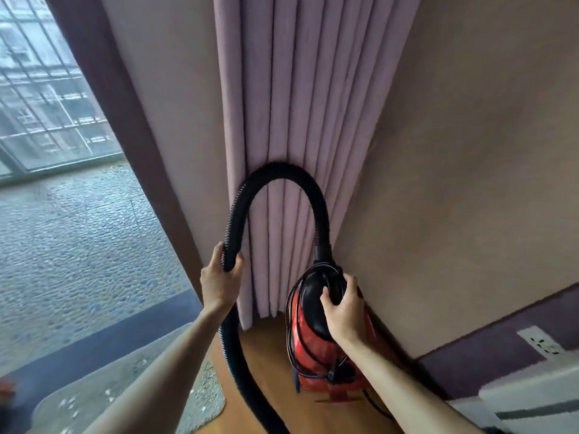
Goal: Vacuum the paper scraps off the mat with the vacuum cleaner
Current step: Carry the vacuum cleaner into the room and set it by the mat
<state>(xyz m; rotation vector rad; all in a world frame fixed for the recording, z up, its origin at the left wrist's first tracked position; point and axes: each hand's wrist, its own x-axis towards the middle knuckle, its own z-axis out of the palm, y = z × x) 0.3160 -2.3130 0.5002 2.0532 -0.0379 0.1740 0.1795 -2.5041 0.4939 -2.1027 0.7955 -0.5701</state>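
Left hand [221, 277] is gripping the hose [279, 172] and right hand [343, 305] is clasping the vacuum cleaner [316, 349] by its top at lower centre, while the mat [203, 402] bearing paper scraps [67, 404] is lying at lower left, where the dangling hose is probably threatening to scatter them.

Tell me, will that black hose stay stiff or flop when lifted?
Probably floppy: the hose bends in a tight arch between the left hand and the vacuum cleaner. Its ribbed surface likely grips well. The long stretch hanging below the hand will probably swing and drag.
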